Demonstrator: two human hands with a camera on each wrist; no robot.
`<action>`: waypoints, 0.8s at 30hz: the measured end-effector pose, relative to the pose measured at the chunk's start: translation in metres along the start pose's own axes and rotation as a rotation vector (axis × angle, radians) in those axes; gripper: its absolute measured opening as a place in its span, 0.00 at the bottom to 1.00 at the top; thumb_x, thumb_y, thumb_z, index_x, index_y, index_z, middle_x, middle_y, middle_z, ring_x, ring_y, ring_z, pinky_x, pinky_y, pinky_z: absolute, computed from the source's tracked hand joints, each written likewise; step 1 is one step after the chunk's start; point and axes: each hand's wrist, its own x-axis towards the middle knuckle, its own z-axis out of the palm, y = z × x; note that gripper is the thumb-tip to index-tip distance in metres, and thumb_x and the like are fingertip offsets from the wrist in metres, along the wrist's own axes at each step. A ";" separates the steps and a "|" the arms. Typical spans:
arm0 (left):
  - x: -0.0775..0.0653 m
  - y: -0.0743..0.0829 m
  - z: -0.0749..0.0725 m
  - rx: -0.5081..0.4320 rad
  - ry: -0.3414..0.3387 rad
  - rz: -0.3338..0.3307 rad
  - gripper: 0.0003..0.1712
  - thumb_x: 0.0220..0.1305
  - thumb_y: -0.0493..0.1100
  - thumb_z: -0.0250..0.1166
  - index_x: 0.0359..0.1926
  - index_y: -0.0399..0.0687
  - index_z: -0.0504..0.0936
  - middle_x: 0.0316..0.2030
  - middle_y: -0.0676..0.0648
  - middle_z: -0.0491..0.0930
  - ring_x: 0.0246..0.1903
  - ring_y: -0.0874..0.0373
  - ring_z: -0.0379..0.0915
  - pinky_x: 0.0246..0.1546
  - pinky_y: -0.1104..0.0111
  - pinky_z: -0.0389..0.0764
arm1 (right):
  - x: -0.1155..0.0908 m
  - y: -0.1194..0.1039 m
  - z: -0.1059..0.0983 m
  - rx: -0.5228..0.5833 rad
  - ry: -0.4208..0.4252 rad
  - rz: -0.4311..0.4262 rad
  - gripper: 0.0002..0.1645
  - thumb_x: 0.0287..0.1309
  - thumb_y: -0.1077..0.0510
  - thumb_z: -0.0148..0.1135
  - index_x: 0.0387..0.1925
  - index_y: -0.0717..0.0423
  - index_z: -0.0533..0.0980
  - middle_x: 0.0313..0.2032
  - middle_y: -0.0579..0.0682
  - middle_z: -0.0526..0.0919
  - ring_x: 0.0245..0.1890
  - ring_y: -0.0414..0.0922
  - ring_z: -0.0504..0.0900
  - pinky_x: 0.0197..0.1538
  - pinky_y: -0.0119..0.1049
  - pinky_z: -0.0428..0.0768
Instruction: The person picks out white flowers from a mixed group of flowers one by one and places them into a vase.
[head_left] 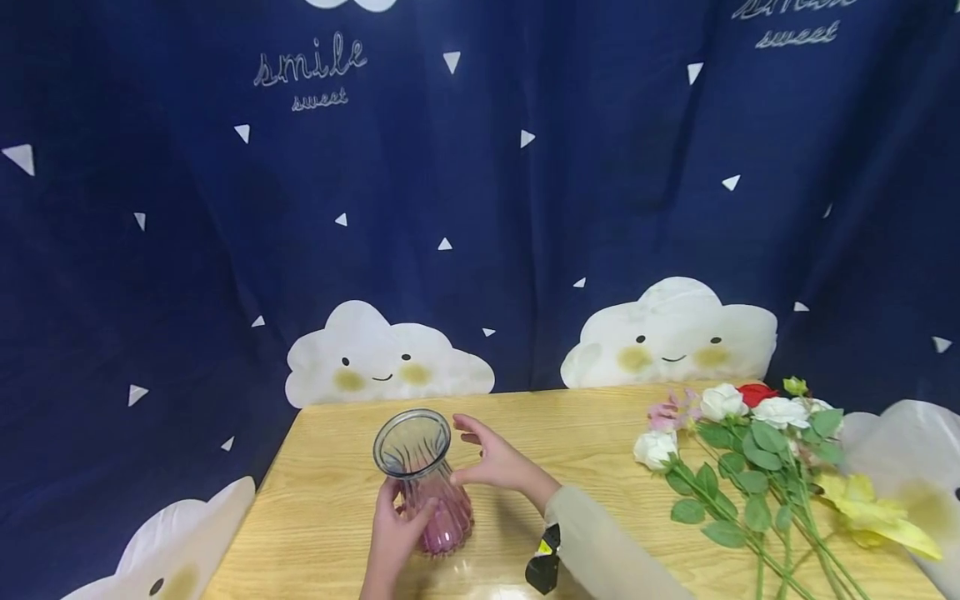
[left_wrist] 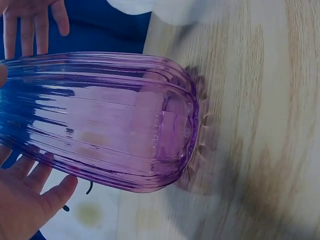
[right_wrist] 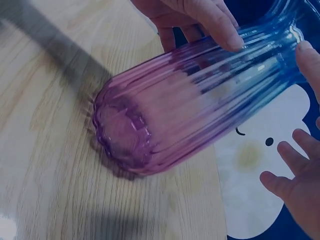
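Note:
A ribbed glass vase (head_left: 438,500), blue-grey at its flared rim and pink-purple at its base, stands at the front of the wooden table. My left hand (head_left: 396,533) grips its near left side, the thumb lying across the glass. To its right, my right hand (head_left: 495,460) has its fingers spread beside the neck; its thumb (right_wrist: 309,64) meets the glass below the rim. The right wrist view shows the purple base (right_wrist: 122,135) at the wood surface. Through the clear wall of the vase (left_wrist: 115,120), nothing shows inside.
Artificial flowers lie on the table's right side: white roses (head_left: 722,402), a red bloom (head_left: 756,394), pink blossoms (head_left: 671,412) and a yellow flower (head_left: 862,508), their green stems (head_left: 787,533) pointing to the front. A dark blue curtain (head_left: 480,167) with cloud prints hangs behind the wooden table (head_left: 315,500).

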 end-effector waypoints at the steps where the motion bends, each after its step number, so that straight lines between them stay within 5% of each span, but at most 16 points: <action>1: 0.000 0.000 0.000 0.008 -0.001 -0.001 0.43 0.47 0.47 0.67 0.61 0.41 0.57 0.58 0.34 0.65 0.58 0.40 0.61 0.51 0.43 0.69 | 0.001 -0.001 0.001 0.009 -0.003 0.001 0.53 0.41 0.49 0.68 0.66 0.54 0.50 0.65 0.60 0.58 0.63 0.58 0.61 0.60 0.67 0.59; 12: 0.000 0.005 -0.001 -0.008 -0.005 0.010 0.42 0.45 0.45 0.68 0.60 0.40 0.59 0.56 0.34 0.67 0.56 0.41 0.63 0.52 0.45 0.71 | 0.010 -0.014 0.021 0.030 0.026 -0.025 0.50 0.37 0.55 0.69 0.63 0.47 0.56 0.61 0.52 0.68 0.60 0.53 0.66 0.60 0.61 0.64; 24: 0.013 0.014 -0.027 0.132 -0.185 0.005 0.41 0.45 0.53 0.67 0.60 0.47 0.61 0.58 0.36 0.67 0.55 0.38 0.66 0.50 0.41 0.71 | 0.012 -0.021 0.028 0.040 0.071 -0.003 0.47 0.39 0.54 0.68 0.63 0.49 0.56 0.58 0.53 0.70 0.57 0.53 0.69 0.56 0.55 0.70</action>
